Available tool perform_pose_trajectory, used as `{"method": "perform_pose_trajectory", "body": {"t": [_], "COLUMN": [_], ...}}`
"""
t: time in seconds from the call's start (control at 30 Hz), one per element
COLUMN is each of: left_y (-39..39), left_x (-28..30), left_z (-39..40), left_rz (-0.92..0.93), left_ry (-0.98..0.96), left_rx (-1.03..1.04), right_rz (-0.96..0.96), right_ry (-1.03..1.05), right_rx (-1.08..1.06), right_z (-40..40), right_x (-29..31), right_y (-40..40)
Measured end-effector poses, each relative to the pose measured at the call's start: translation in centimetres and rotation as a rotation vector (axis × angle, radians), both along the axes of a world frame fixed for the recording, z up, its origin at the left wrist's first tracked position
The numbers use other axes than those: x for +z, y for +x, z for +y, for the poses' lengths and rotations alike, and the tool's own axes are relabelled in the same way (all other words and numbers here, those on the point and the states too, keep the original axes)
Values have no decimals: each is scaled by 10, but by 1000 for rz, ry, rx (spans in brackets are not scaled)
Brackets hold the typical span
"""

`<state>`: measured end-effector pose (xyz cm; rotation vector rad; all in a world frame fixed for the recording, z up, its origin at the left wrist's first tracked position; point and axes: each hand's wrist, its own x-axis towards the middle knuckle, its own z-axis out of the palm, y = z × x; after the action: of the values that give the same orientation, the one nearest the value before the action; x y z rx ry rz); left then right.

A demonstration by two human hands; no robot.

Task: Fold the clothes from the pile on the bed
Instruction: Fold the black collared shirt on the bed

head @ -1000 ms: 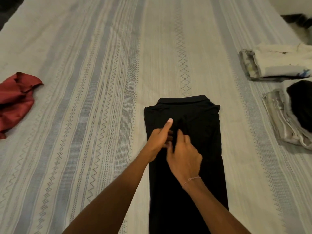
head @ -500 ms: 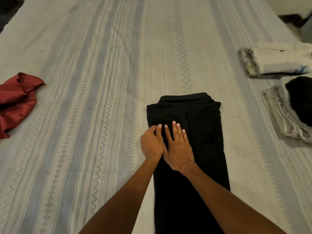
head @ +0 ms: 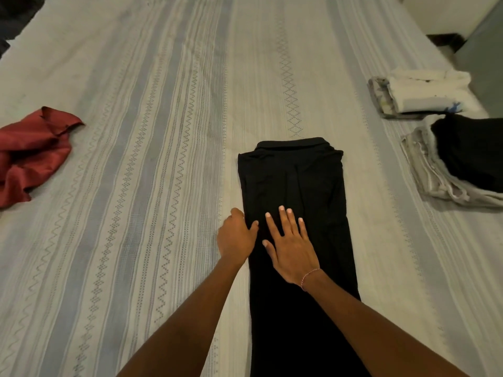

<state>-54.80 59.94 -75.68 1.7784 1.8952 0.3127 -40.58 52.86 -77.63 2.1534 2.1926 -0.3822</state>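
Black collared shirt (head: 294, 186) lies lengthwise on the striped bedsheet (head: 163, 131), folded into a long narrow strip, its collar at the far end from us and its lower part running off the near edge of the head view. Our right hand (head: 292, 247) lies flat on the shirt's middle, fingers straight and spread, palm down, holding nothing. Our left hand (head: 237, 236) sits just left of it at the shirt's left edge, fingers bent over that edge and touching the cloth; we cannot tell whether it pinches the fabric or merely rests there. A thin bracelet (head: 310, 276) circles the right wrist. Well to the left of the hands, a crumpled red garment (head: 32, 153) lies on the sheet. Off to the right, beyond the shirt, sit two folded stacks: a white one (head: 424, 95) farther away, and a nearer grey one topped with a black garment (head: 468, 153).
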Motion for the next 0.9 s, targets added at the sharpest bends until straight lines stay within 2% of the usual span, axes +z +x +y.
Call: {"method": "perform_pose_trajectory", "body": {"t": [0.1, 0.27, 0.43, 0.57, 0.63, 0.73, 0.8, 0.83, 0.9], "left_y": [-6, -23, -46, -65, -72, -82, -87, -90, -94], "left_x": [3, 10, 26, 29, 25, 23, 25, 27, 32], "left_z": [-30, -98, -178, -243, -272, -311, -335, -345, -365], "left_rz": [8, -70, -387, -322, -351, -292, -338, -374, -430], "left_ry": [-114, -409, -720, -690, -635, -551, -545, -561, -637], "left_rx": [23, 51, 197, 130, 152, 153, 176, 186, 195], "right_rz": [-44, 4, 9, 30, 141, 424, 347, 301, 360], "right_ry": [-17, -156, -252, -246, -254, -104, 85, 97, -34], "right_rx": [110, 101, 208, 253, 240, -98, -425, -590, -841], "right_z": [-52, -135, -214, -274, -299, -337, -359, -369, -386], "right_x": [1, 10, 22, 22, 28, 36, 40, 43, 48], "right_y": [-10, -27, -34, -39, -42, -40, -31, -27, -15]}}
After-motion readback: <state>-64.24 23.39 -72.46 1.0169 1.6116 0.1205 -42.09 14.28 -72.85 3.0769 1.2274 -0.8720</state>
